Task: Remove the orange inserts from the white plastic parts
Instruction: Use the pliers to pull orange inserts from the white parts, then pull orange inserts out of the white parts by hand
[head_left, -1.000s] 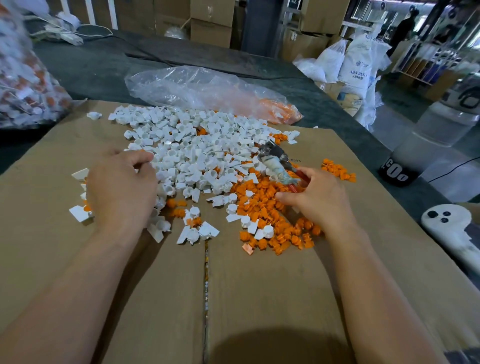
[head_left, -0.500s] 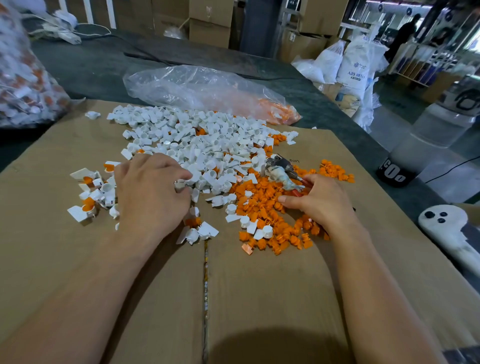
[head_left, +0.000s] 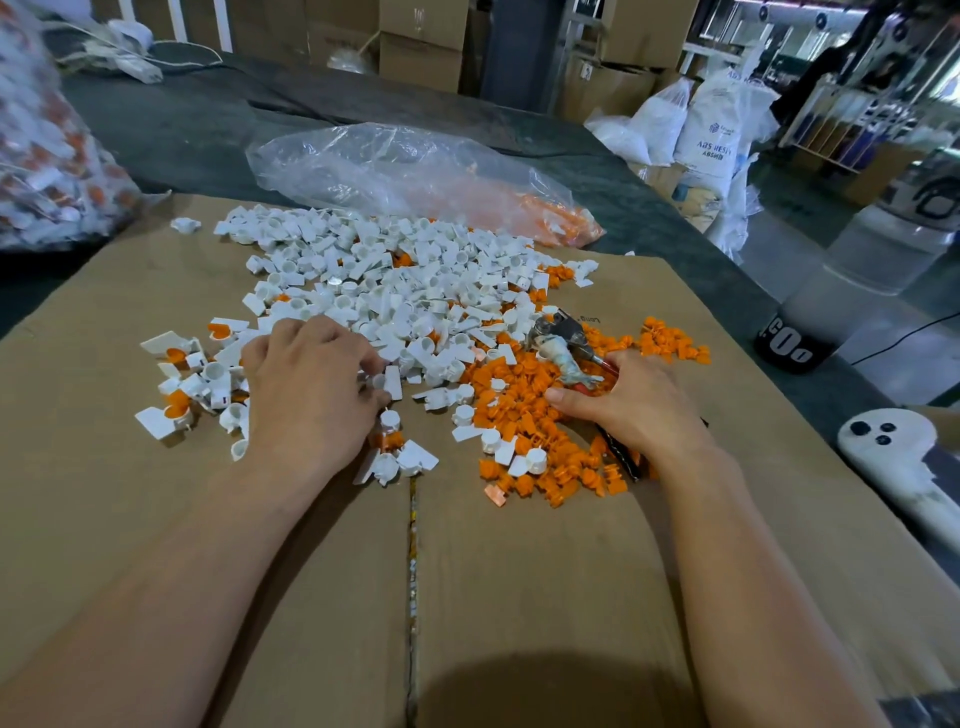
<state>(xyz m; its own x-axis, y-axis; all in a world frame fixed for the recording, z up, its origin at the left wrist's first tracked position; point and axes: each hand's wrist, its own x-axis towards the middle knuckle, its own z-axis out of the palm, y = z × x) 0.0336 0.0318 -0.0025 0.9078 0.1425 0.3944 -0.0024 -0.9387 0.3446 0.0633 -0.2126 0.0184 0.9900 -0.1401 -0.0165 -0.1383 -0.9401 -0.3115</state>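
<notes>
Across the counter (head_left: 208, 130) lay cardboard (head_left: 519, 597), probably spread to keep small pieces together. White parts (head_left: 395, 291) were heaped mid-sheet, and freed inserts (head_left: 524, 395) were sorted to their right. The right hand (head_left: 634, 405) gripped pliers (head_left: 563, 338), resting on the inserts, seemingly ready. The left hand (head_left: 311, 395) curled its fingers (head_left: 371, 364) into the heap's near edge; I could not tell whether they pinched a part.

Stacked cardboard boxes (head_left: 421, 47) behind (white sacks (head_left: 722, 135) right).
</notes>
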